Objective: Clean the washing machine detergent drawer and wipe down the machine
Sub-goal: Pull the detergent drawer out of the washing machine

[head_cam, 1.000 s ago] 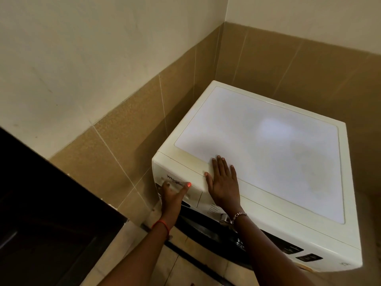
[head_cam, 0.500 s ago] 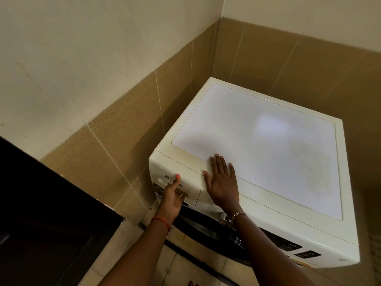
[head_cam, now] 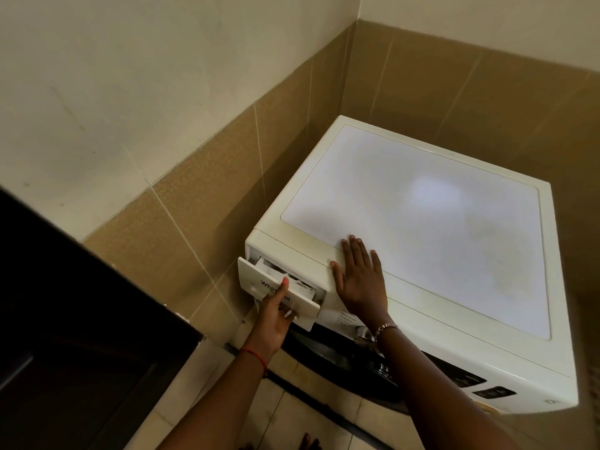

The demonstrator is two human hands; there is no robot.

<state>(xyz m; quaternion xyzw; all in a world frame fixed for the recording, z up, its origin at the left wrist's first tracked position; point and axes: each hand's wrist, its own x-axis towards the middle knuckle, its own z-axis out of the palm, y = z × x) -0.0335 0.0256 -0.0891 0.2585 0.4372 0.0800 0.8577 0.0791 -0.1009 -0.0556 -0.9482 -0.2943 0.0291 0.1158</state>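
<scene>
Dark cabinet (head_cam: 81, 319): a flat, near-black block fills the lower left, its detail lost in shadow.
Tiled wall (head_cam: 194, 206): speckled tan tiles with pale grout lines, with plain cream plaster above.
Detergent drawer (head_cam: 253, 280): sits at the machine's upper left front corner and stands partway out. It has a cream plastic front panel with a printed brand name. Pale compartments show behind it, too blurred to tell any residue.
Left hand (head_cam: 274, 315): grips the drawer front, thumb across the face and fingers hooked under its lower edge. This looks like a hold for drawing it outward.
Right hand (head_cam: 358, 277): lies flat with straight fingers and holds nothing. It presses on the front edge of the lid, probably to brace the machine against the pull.
Washing machine (head_cam: 438, 222): a cream, boxy front-loader tucked into the corner. Its smooth, glossy white top has rounded edges and reflects a soft patch of light.
Door (head_cam: 341, 355): dark curved glass sits below the arms.
Control panel (head_cam: 480, 384): dark display strips on the right of the front.
</scene>
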